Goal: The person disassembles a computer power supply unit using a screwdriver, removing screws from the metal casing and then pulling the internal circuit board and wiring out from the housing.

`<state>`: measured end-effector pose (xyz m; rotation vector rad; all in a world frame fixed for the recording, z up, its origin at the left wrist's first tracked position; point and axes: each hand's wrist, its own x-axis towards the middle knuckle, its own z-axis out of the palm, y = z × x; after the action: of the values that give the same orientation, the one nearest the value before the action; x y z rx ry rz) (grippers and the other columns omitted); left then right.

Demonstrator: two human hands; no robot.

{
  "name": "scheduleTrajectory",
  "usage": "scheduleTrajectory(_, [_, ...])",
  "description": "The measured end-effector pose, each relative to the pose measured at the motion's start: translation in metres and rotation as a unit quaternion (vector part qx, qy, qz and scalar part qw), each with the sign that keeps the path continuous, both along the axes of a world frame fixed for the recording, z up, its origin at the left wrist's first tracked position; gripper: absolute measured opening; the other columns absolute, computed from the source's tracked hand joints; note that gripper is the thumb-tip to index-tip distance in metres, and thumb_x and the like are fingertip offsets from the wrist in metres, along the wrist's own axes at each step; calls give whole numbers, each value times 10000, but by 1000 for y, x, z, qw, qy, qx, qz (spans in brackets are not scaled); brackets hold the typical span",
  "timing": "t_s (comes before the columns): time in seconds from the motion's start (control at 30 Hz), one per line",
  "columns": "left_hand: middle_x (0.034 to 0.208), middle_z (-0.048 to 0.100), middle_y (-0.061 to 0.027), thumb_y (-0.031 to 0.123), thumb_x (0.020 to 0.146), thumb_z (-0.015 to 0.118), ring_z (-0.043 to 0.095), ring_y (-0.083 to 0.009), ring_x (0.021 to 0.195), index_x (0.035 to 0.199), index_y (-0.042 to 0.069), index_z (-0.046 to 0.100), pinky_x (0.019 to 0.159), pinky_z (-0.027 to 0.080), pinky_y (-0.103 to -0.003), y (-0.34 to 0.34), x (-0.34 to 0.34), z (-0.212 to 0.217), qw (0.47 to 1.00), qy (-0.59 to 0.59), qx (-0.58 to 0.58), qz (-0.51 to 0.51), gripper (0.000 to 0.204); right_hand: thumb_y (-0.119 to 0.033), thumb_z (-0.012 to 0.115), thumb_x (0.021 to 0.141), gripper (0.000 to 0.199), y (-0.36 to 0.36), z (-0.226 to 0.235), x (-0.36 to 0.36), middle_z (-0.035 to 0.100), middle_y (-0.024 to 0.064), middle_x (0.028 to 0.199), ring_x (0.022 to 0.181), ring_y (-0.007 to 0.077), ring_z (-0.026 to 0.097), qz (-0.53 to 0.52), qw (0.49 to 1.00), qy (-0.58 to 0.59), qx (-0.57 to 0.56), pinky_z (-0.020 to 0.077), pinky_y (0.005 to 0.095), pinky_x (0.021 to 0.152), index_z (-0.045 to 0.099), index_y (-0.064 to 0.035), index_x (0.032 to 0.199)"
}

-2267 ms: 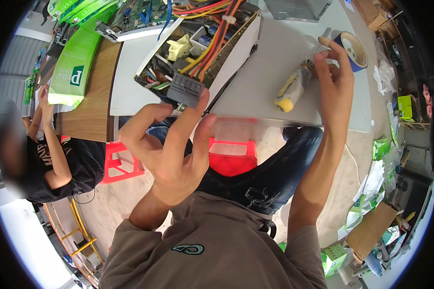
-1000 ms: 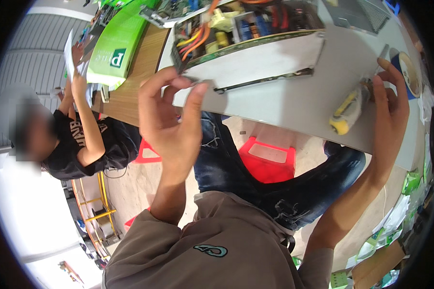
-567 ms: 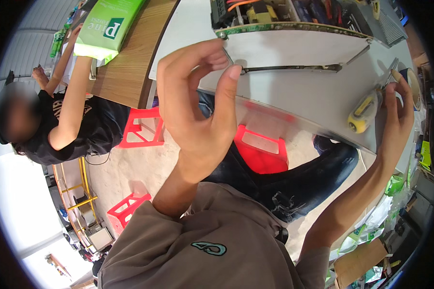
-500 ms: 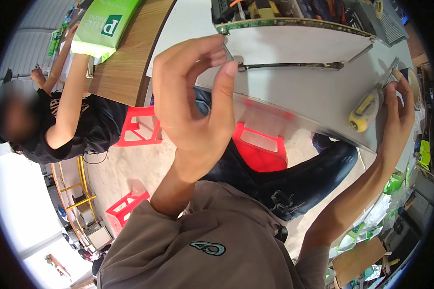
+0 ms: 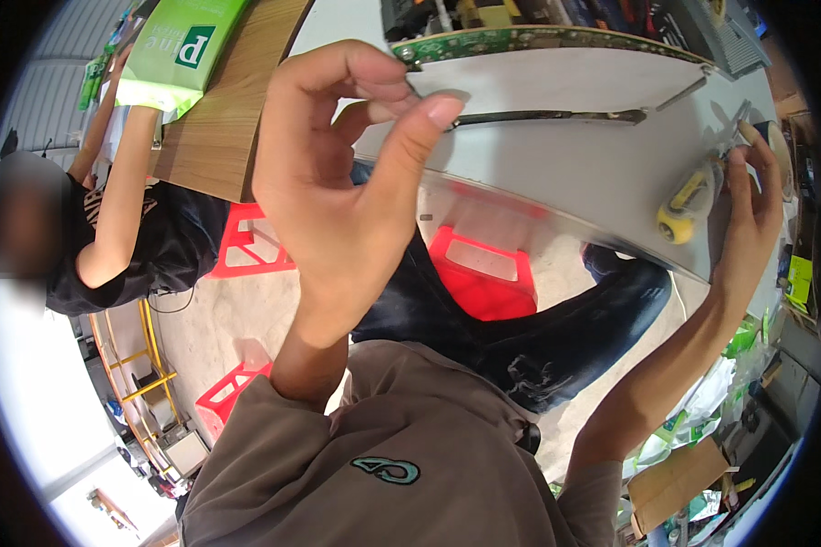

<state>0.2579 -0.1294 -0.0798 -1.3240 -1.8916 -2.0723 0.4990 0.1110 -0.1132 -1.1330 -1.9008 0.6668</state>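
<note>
My left hand point(image 5: 338, 182) is raised over the table, thumb and fingertips bent into a pinch around a thin metal post point(image 5: 414, 87) at the near left corner of a circuit board point(image 5: 520, 41). Its fingertips partly cover the post. A similar post point(image 5: 682, 93) stands out from the board's right corner. Across the white tabletop lies a slim dark strip point(image 5: 552, 117), its left end beside my thumb. At the table's right side my right hand point(image 5: 752, 187) has its fingers bent around small shiny metal pieces that are too fine to name. Beside it lies a yellow-and-grey tool point(image 5: 688, 208).
Behind the board sits a tray of hand tools point(image 5: 602, 16). A tape roll point(image 5: 779, 159) is right of my right hand. At left, a person point(image 5: 119, 228) reaches into a green bag point(image 5: 178, 55) on a wooden table point(image 5: 215, 137). A red stool point(image 5: 483, 283) stands below.
My left thumb has shifted up toward the board while the fingertips moved left, with the post still between them. The right hand stays almost where it was. The whole view has shifted slightly.
</note>
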Motion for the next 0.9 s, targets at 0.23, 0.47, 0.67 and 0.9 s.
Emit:
scheduleTrajectory(0.23, [1065,595,-97,-30,904,770,615,-133,859,1010,21,544,724,564,-254,3,13,2,997,38,-18,60,255,-200,689,1010,360,-7,7,-4,635,17,1093,913,101,610,56,996,59,-40,456,223,813,628,-30,1321])
scheduleTrajectory(0.47, [1048,628,-123,-7,873,808,597,-168,899,1046,-6,556,826,477,-286,4,47,-1,998,4,31,52,306,-164,687,1000,324,-13,11,-7,630,14,1040,810,90,598,54,996,68,-24,449,229,690,644,-39,1295])
scheduleTrajectory(0.67, [1001,659,-107,0,853,816,598,-160,870,1152,-48,623,801,462,-270,-1,60,12,993,44,-107,25,359,-179,716,966,324,-14,12,-7,614,35,1050,796,116,605,76,994,77,-1,485,266,698,672,-75,1270])
scheduleTrajectory(0.9, [1027,648,-120,12,869,790,588,-178,898,1145,-48,628,834,459,-294,-11,67,15,988,80,-131,2,326,-250,712,948,193,-23,20,-7,582,123,1099,780,240,623,76,995,-23,55,519,341,735,750,-89,1049])
